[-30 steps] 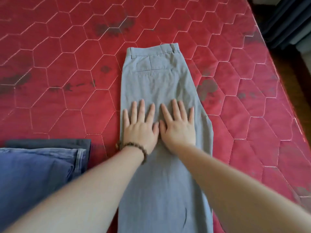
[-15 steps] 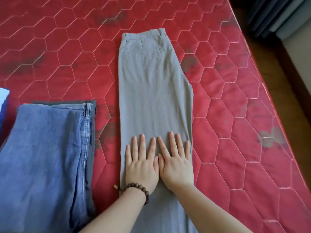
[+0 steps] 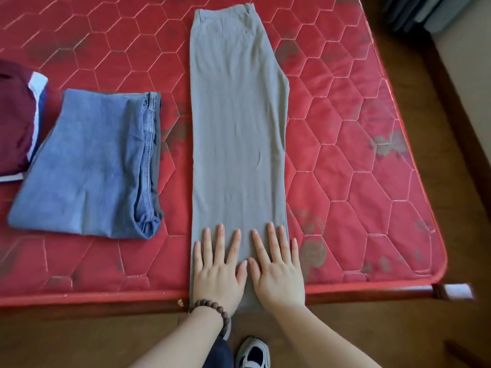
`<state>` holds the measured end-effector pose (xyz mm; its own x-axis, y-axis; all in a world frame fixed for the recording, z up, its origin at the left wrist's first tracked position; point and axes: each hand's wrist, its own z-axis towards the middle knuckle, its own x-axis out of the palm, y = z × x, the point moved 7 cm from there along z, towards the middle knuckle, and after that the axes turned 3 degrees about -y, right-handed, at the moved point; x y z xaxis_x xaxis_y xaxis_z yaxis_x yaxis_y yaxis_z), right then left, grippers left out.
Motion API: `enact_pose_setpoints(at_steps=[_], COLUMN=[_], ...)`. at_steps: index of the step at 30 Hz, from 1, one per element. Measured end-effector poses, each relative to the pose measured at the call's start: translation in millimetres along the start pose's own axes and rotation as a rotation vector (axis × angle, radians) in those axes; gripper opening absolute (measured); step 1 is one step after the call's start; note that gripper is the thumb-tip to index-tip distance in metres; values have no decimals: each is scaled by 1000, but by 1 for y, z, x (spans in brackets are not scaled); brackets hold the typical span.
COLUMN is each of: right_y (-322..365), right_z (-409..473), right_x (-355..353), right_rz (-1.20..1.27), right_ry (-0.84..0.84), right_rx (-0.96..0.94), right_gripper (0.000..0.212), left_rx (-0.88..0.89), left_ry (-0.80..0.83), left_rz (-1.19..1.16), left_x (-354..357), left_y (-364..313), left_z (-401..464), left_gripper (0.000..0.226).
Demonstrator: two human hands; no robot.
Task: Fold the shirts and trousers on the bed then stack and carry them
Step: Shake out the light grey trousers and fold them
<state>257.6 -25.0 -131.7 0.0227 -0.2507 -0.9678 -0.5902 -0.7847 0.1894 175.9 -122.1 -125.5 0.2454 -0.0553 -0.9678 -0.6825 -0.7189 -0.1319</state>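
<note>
We have the grey trousers (image 3: 237, 123) laid flat on the red mattress (image 3: 358, 144), folded leg over leg into one long strip. The strip's long axis runs straight away from us: waistband at the far end, hems at the near edge of the bed, where the fabric drapes slightly over the side. Both hands sit on the hem end. The left hand (image 3: 219, 272) and the right hand (image 3: 276, 272) lie side by side, thumbs almost touching, fingers straight and spread, palms pressing the cloth flat; neither hand grips anything. The left wrist carries a bead bracelet (image 3: 212, 310).

In our judgement, the next fold turns on this layout: the hems lie directly under the hands and the waistband lies well apart, straight ahead, so the near end would be lifted and carried forward along the axis. Both hands are equally near.

The fabric appears smooth, with faint lengthwise creases and one small wrinkle near the middle. It looks thin and limp.

To the left, well apart, the folded blue jeans (image 3: 87, 166) rest on a dark garment, with a maroon garment (image 3: 13, 115) beyond them.
</note>
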Motion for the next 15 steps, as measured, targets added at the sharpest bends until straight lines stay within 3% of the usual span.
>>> enact_pose_setpoints(at_steps=[4,8,11,15], right_y=[-5,-6,-4,-11], right_z=[-42,-60,-61,-62], right_x=[6,0,-17,-27], right_rz=[-10,107,266,401], right_ry=[48,73,-18,-59], right_rx=[10,76,226,474], right_gripper=[57,60,72,82], left_rx=[-129,-300,-414,-589], left_ry=[-5,-123,-232,-120], left_rz=[-51,-247,-485,-659], left_x=[2,-13,-26,-23], left_y=[5,20,33,49], left_z=[-41,-55,-58,-67], left_gripper=[59,68,71,65])
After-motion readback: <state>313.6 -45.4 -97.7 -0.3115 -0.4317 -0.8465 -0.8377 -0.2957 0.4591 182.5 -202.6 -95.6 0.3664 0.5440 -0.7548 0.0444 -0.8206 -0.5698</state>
